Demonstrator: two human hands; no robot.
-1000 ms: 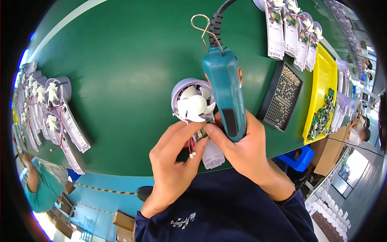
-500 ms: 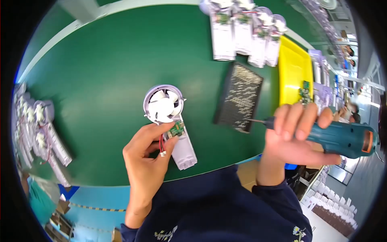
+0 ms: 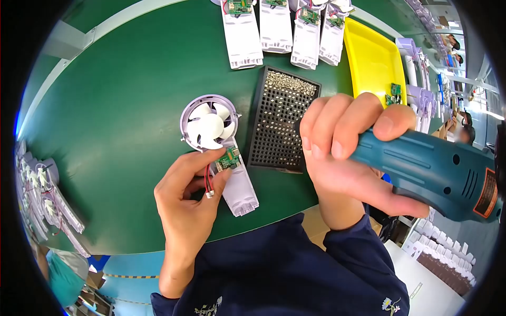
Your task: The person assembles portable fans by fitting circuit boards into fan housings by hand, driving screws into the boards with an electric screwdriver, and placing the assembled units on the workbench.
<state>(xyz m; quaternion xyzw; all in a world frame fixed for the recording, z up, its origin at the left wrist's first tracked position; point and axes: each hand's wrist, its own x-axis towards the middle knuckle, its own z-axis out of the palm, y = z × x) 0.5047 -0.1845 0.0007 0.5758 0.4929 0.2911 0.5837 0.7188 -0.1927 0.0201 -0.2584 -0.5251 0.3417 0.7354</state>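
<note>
Between the thumb and index finger of my left hand [image 3: 190,192] is a small green circuit board [image 3: 229,159], held at the upper end of the handle of a pale handheld fan [image 3: 243,192]. Red and black wires with a white plug [image 3: 210,194] hang beside the fingers. The round fan head with white blades [image 3: 208,129] lies face up above them. My right hand [image 3: 353,152] is wrapped round a teal electric screwdriver [image 3: 421,163], raised off the table; its tip is hidden behind the fingers. Left of that hand is a black screw tray [image 3: 279,124] with many small screws in its holes.
Several half-built fans [image 3: 242,45] lie along the far edge, and more fan parts [image 3: 45,195] are piled at the left. A yellow bin [image 3: 369,58] holding green circuit boards [image 3: 395,92] stands at the right. Other people are visible farther right.
My right hand and the screwdriver have come nearer the camera and up to the left, and the bit has gone out of sight. The left hand still grips the board; the view has shifted slightly.
</note>
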